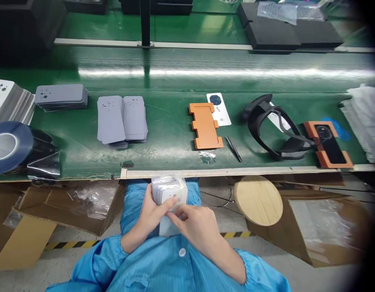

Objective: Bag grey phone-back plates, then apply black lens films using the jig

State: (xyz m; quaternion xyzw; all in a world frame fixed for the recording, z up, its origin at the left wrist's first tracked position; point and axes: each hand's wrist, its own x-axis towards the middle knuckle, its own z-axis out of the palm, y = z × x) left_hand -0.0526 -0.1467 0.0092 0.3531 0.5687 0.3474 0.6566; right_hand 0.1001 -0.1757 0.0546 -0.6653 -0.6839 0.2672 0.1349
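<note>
In my lap, below the table edge, my left hand is wrapped round a stack of white cards in clear plastic wrap. My right hand rests on the stack's lower end, thumb and forefinger pinched at the wrap or the top card. Both arms are in blue sleeves. On the green table above lie an orange jig, a white card with a camera print and black tweezers.
Grey card stacks and a dark tape roll lie at left. A black headset and a second orange jig holding a phone lie at right. Cardboard boxes and a round wooden stool stand below the table.
</note>
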